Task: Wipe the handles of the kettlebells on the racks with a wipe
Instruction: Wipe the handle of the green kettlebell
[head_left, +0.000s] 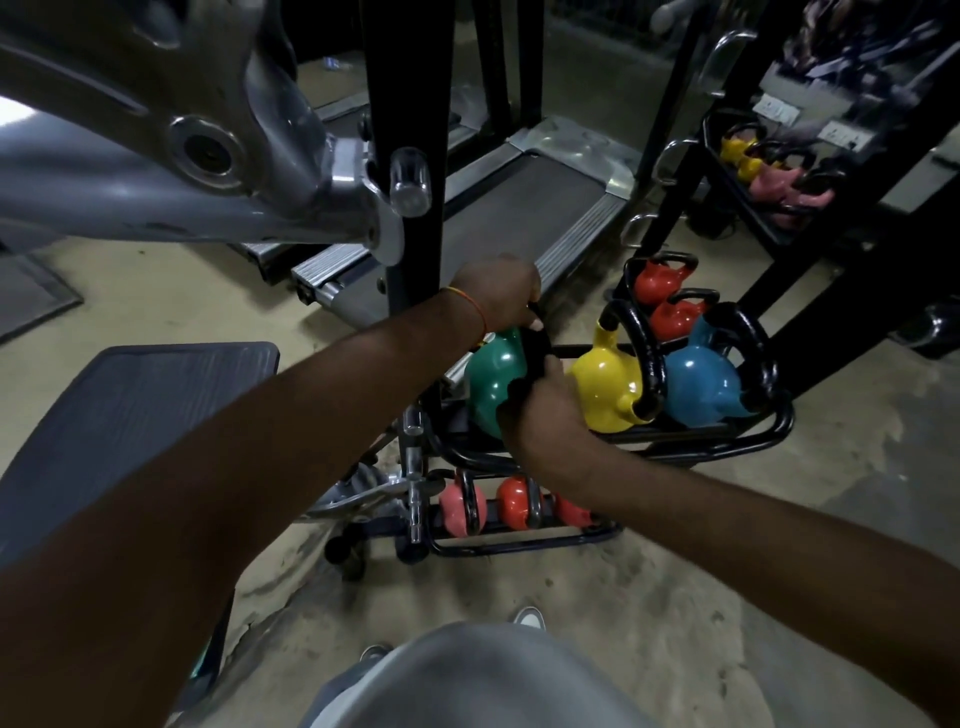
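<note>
Head view, looking down at a gym floor: a green kettlebell (493, 379) sits at the left end of the upper rack (727, 441), a black tubular frame, with its glossy body tilted and its thick black handle (535, 353) turned toward the camera. Just beside it on the same tier stand a yellow kettlebell (605, 387) and a blue kettlebell (701, 387), each with a black loop handle. Two red kettlebells (667, 301) sit behind them.

The person's left hand (501, 293), an orange thread (470, 306) round its wrist, is curled over the top of the green bell's handle, fingertips tucked round the far side. The right hand (540, 415) wraps the lower part of the same handle from below, its fingers (551, 364) closed tight against the black bar. Whether a wipe lies under either palm cannot be told.

On the lower rack (519, 545) near the floor, a pink kettlebell (460, 506) and a red-orange kettlebell (514, 501) stand side by side. A treadmill (519, 208) lies behind the racks on the worn concrete floor (779, 519).
</note>
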